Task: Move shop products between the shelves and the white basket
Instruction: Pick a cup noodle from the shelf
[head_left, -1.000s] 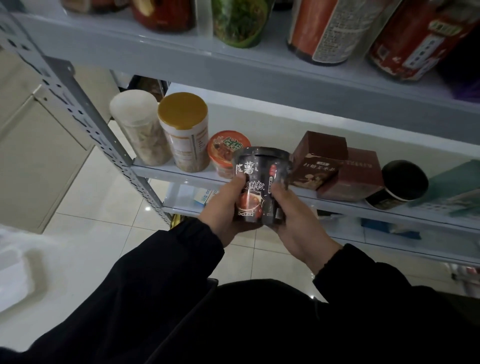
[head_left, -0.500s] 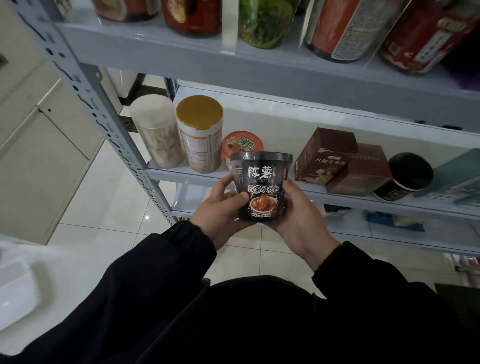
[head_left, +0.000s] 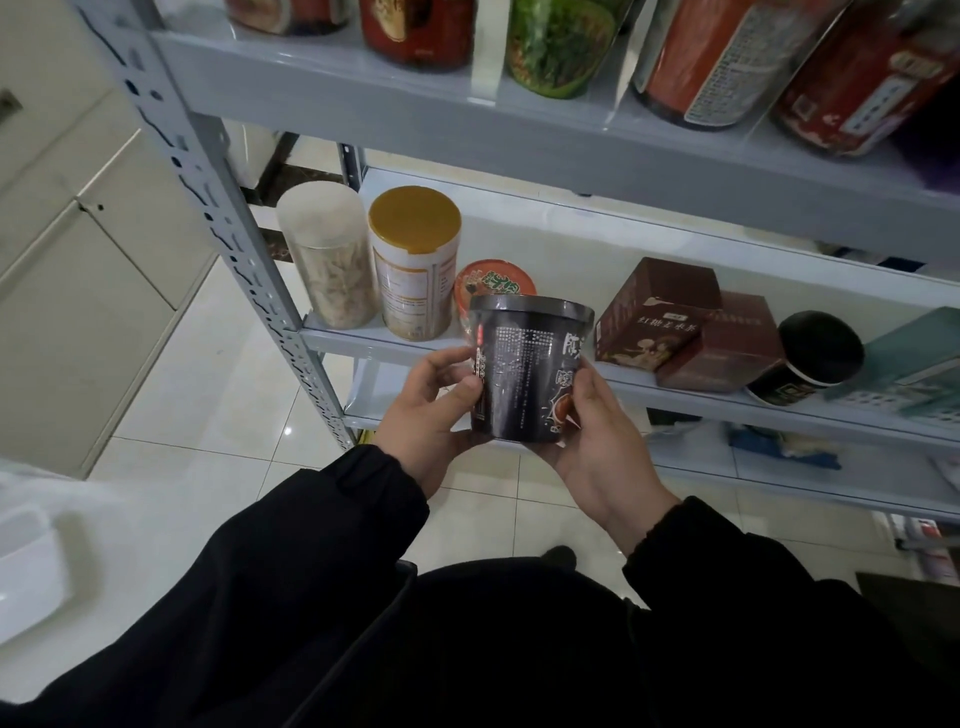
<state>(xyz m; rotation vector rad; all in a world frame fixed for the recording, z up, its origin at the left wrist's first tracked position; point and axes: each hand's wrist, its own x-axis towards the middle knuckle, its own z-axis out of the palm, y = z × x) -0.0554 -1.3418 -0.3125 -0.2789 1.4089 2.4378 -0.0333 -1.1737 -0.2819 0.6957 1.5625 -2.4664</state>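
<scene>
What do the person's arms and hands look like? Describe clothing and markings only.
The left hand and right hand are bare, with no gloves, rings or watch visible. The left sleeve and right sleeve are long and black, ending in gathered cuffs at the wrists.

Both arms reach forward, elbows bent. Left sleeve (head_left: 311, 561) and right sleeve (head_left: 727, 571) black, ending at bare wrists. Left grip (head_left: 431, 410) on left side of black cup (head_left: 524, 374): thumb pressed flat on wall, fingers curled round far side, palm at lower edge. Right grip (head_left: 597, 441) on right side: thumb up along wall, palm cupping base, other fingers hidden behind cup. Back of right grip faces camera. Wrists apart.
</scene>
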